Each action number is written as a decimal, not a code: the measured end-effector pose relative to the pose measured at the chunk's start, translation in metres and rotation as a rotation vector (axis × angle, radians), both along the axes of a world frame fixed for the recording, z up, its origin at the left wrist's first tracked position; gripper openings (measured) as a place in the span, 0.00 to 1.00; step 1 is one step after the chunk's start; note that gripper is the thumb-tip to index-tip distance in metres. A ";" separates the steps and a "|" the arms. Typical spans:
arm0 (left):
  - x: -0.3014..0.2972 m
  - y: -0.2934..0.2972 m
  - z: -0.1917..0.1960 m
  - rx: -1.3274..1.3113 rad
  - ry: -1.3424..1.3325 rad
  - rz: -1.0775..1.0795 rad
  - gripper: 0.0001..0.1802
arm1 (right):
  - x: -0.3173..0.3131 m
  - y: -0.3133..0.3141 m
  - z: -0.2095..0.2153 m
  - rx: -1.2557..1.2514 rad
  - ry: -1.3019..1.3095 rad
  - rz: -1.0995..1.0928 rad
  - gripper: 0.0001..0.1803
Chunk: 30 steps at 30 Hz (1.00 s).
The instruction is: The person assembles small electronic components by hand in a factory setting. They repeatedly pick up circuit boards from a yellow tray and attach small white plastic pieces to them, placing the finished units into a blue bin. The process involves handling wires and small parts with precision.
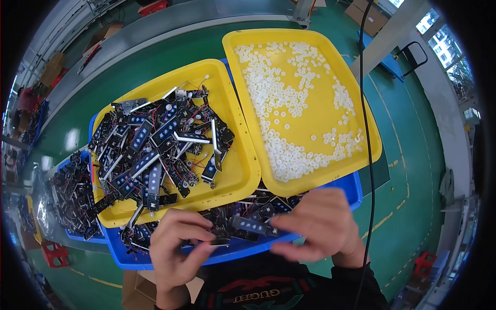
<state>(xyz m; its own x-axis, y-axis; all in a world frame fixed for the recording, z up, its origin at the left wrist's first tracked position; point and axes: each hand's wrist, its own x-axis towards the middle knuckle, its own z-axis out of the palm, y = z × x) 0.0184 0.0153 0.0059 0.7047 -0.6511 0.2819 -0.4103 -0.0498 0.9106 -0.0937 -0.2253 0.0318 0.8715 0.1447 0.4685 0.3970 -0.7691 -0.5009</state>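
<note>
Head view, left fingers (pixel 198 256) pinching dark piece (pixel 222 242), right fingers (pixel 295 223) parted, empty, near blue bin edge (pixel 235 253)

Factory workshop (green floor (pixel 419 139), trays (pixel 242 160) of electronics (pixel 153 181))

A black cable (pixel 372 175) hangs beside the right hand (pixel 320 225) and crosses the right edge of the right yellow tray (pixel 318 116), whose middle has a bare patch between white plastic caps (pixel 279 98). Heaped circuit-board modules (pixel 155 139) crowd the left yellow tray (pixel 243 163) except its right side. Ahead of the left hand (pixel 178 245), that tray's near rim overhangs the blue bin (pixel 355 188).
</note>
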 end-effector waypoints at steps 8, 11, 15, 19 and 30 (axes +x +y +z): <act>-0.001 -0.001 0.003 -0.280 0.542 0.219 0.07 | 0.030 -0.023 -0.013 -0.293 0.190 -0.609 0.11; 0.001 0.004 0.002 -0.315 0.619 0.223 0.09 | 0.033 -0.028 -0.019 -0.266 0.246 -0.567 0.09; 0.003 0.001 -0.011 -0.519 0.617 0.245 0.14 | 0.036 -0.027 -0.017 -0.186 0.235 -0.558 0.08; 0.001 -0.002 -0.005 -0.624 0.665 0.141 0.14 | 0.033 -0.028 -0.016 -0.049 0.209 -0.634 0.09; -0.019 0.007 -0.003 -0.408 0.605 0.073 0.31 | 0.033 -0.024 -0.012 0.157 -0.116 -0.606 0.10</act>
<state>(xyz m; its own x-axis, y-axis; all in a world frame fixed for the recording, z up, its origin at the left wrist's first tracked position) -0.0010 0.0223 0.0033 0.8515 -0.5228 0.0402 0.1613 0.3340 0.9287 -0.0607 -0.2494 0.0194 0.7195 -0.4364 0.5402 -0.0272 -0.7950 -0.6060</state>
